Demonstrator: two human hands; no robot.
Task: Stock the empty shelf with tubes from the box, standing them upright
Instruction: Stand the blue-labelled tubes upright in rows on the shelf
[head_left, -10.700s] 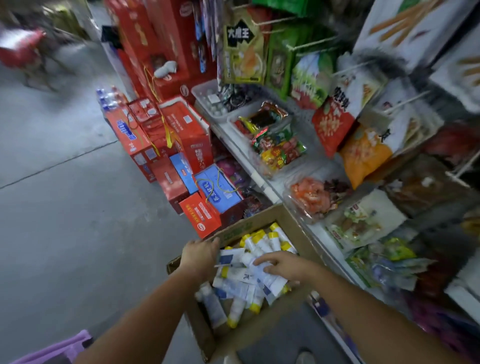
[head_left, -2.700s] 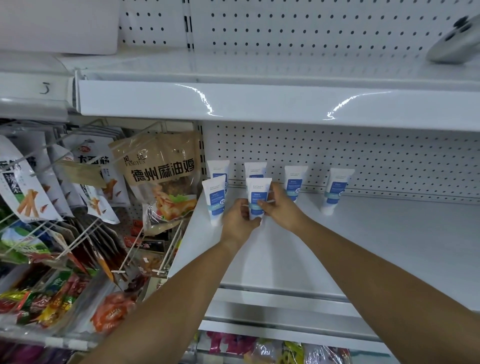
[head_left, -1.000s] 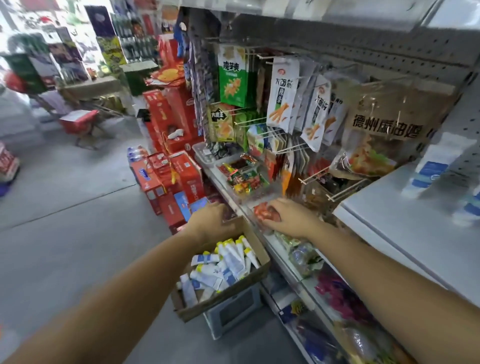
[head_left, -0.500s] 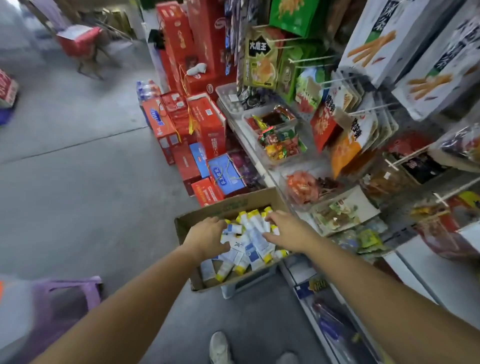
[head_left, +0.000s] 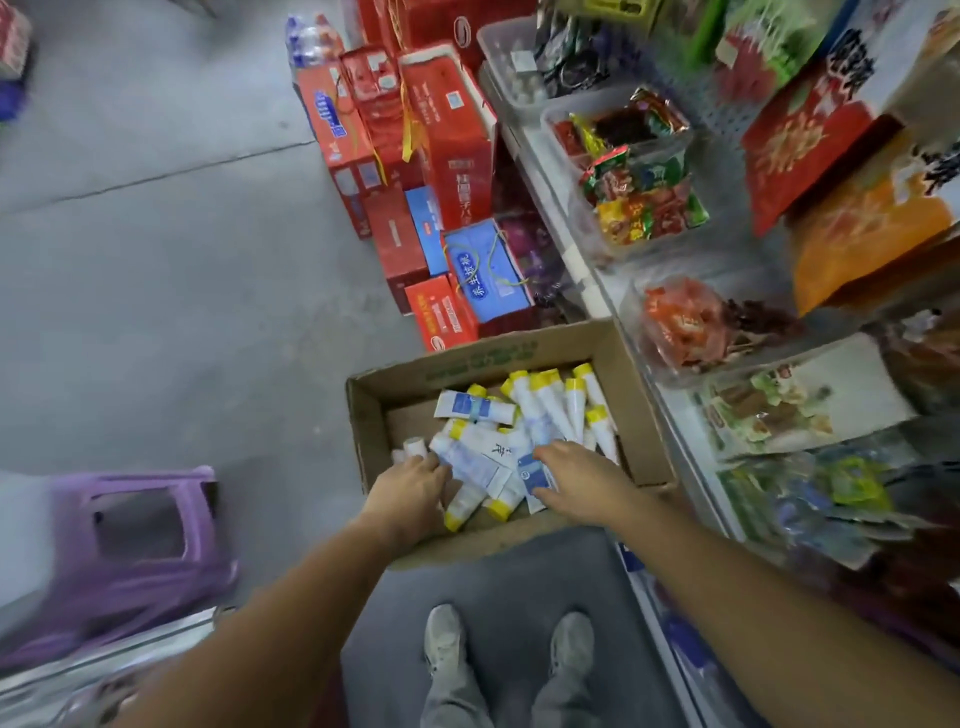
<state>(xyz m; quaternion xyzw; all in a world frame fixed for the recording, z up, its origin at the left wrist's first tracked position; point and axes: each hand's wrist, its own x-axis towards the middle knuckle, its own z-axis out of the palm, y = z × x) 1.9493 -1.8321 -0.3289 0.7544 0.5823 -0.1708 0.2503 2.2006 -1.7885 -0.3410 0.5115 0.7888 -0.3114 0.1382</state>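
A brown cardboard box (head_left: 488, 357) sits low in front of me, next to the snack rack. Inside lies a loose heap of white tubes (head_left: 545, 410) with blue labels and yellow caps, all on their sides. My left hand (head_left: 410, 488) is down in the box's near left corner, fingers bent onto the tubes; its fingertips are hidden, so the grip is unclear. My right hand (head_left: 584, 480) is in the near right part and pinches a blue-labelled tube (head_left: 534, 475) under its fingers. The shelf being stocked is out of view.
A purple plastic stool (head_left: 130, 540) stands on the floor to my left. Red and blue gift cartons (head_left: 415, 156) are stacked beyond the box. Clear bins of snack packets (head_left: 639, 171) line the low rack on the right. My shoes (head_left: 447, 639) are just behind the box.
I turned from the shelf down to the box. Over the last half second both hands dropped from above the tubes into the near end of the heap.
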